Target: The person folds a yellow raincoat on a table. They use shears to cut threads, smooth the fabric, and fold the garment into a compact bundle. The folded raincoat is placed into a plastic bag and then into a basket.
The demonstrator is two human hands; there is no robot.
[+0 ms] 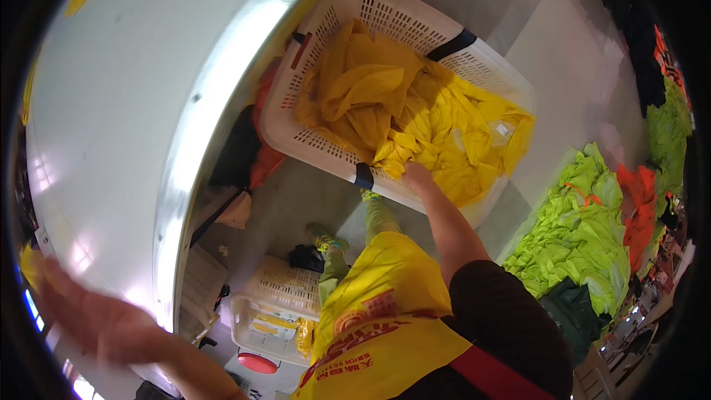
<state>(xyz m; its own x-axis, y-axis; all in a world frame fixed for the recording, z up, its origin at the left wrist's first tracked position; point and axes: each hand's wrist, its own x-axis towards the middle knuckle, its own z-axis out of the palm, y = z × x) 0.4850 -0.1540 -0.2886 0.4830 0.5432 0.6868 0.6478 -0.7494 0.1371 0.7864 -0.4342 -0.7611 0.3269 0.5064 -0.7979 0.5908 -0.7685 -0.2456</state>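
Note:
A white plastic laundry basket [511, 78] with slotted walls and dark straps stands ahead of me, filled with a heap of yellow garments [452, 122]. Over its near rim reaches my right hand [419, 178], its fingers closed on the bright yellow cloth; the fingertips are partly hidden in the folds. My left hand [104, 322] is raised at the lower left, over the white tabletop [111, 141], and smeared by motion. Something yellow [29, 267] lies at its fingertips, too blurred to show whether the hand holds it.
The table's shiny metal edge [211, 81] curves along my left. Beneath it are dark and orange cloths and another white basket [285, 285]. A large pile of lime-green garments [581, 226] lies at the right, beside orange cloth [637, 207]. I wear a yellow apron [392, 289].

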